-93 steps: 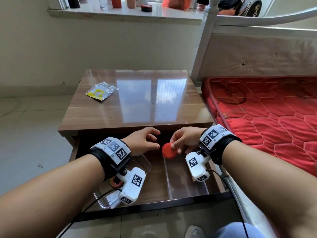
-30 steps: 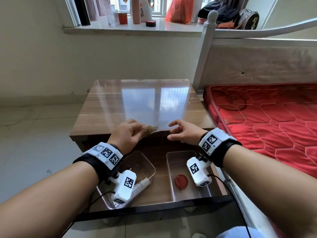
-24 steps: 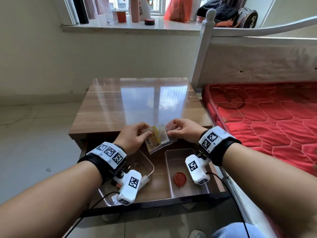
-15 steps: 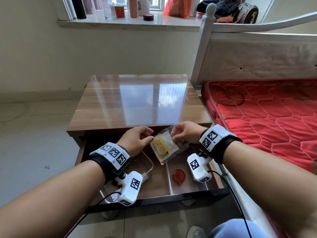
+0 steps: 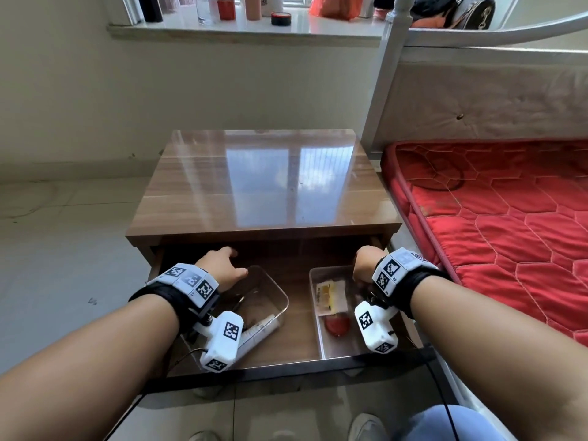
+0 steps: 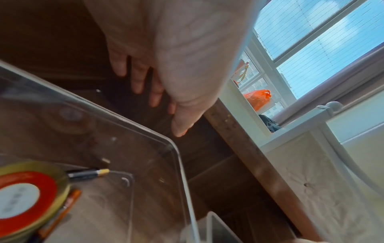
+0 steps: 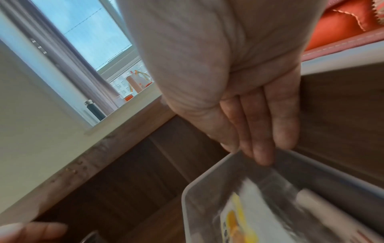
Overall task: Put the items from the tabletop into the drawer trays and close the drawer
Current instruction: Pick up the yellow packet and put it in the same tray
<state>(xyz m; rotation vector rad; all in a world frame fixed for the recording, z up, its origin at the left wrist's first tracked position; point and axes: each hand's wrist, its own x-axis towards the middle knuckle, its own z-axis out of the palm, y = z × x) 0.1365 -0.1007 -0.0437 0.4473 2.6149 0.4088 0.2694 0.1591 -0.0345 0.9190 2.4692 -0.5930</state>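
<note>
The drawer [image 5: 286, 370] of the wooden bedside table [image 5: 264, 186] stands pulled out with two clear trays inside. A yellow-and-white packet [image 5: 329, 296] [image 7: 234, 222] and a red disc [image 5: 337, 324] lie in the right tray [image 5: 313, 300] [image 7: 187, 189]. My right hand [image 5: 366, 265] [image 7: 259, 131] hangs over that tray's far right corner, fingers straight and pointing down at its rim, holding nothing. The left tray [image 5: 283, 294] [image 6: 180, 164] holds a red-and-gold tin [image 6: 27, 199], a pen [image 6: 87, 173] and a white tube. My left hand [image 5: 222, 265] [image 6: 145, 78] hovers behind it, relaxed and empty.
A bed with a red mattress [image 5: 493, 218] and a white bedpost [image 5: 381, 90] stands close on the right. A windowsill [image 5: 248, 23] with bottles and jars runs along the far wall. Tiled floor [image 5: 63, 249] lies to the left. My shoes show below the drawer front.
Both hands carried the packet from the table's front edge down into the right tray and let go of it. The left hand drew back over the left tray.
</note>
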